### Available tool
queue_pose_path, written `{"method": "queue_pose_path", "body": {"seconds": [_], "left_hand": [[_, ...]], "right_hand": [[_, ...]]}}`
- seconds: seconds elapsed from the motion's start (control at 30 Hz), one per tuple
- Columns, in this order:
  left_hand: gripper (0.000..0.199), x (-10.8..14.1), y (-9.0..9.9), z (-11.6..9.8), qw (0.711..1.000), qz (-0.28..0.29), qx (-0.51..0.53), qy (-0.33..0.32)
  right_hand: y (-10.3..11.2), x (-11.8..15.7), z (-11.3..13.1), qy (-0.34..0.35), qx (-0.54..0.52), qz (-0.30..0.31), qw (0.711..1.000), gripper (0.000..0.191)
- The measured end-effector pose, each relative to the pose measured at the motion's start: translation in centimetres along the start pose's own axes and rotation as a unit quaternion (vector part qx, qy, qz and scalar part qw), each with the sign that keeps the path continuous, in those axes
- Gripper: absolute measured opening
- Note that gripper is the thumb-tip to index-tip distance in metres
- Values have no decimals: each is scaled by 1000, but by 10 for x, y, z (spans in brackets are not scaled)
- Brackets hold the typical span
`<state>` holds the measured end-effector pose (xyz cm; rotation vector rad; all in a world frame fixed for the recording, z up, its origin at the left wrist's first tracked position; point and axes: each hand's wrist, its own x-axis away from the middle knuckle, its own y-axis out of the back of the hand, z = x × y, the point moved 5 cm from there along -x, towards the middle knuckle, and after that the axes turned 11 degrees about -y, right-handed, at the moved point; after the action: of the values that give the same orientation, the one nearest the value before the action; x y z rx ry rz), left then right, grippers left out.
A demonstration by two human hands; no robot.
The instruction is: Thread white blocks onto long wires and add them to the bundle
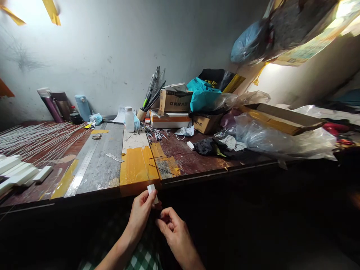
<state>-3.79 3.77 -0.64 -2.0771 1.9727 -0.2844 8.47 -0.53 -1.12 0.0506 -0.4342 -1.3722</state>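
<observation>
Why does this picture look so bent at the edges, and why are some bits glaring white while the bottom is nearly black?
Head view: a wide lens bows the table edge and stretches the blue bag at the corner. Light blows out the top left and top right. Below the table it is deep shadow, so the left hand with the small white piece and the right hand look dim.

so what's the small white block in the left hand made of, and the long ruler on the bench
The small white block, pinched in the left hand, looks like matte plastic or foam: evenly white, square-edged, no shine; which one I cannot tell. The long ruler looks like bare steel: grey, thin, flat, with a dull reflective sheen along its length.
</observation>
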Motion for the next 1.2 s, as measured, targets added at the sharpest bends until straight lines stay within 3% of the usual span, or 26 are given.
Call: {"method": "queue_pose_path", "body": {"seconds": [0.27, 0.53, 0.73, 0.83, 1.0, 1.2], "left_hand": [[46, -4, -12, 15, 1000, 26, -4, 0], [45, 1, -8, 13, 1000, 27, -15, 3], [46, 3, -5, 14, 999, 25, -23, 6], [46, 5, -5, 11, 999, 30, -24, 10], [43, 11, -5, -7, 999, 41, -35, -1], [42, 14, -8, -24, 998, 44, -47, -20]], "right_hand": [[9, 1, -8, 2, 18, -13, 1000, 45], [8, 7, -2, 16, 70, -14, 997, 38], [3, 7, -4, 21, 47, 3, 999, 30], [4, 7, -2, 16, 56, -15, 998, 30], [7, 21, -5, 0, 63, 7, 998, 35], [12, 45, -34, 7, 80, -21, 997, 48]]}}
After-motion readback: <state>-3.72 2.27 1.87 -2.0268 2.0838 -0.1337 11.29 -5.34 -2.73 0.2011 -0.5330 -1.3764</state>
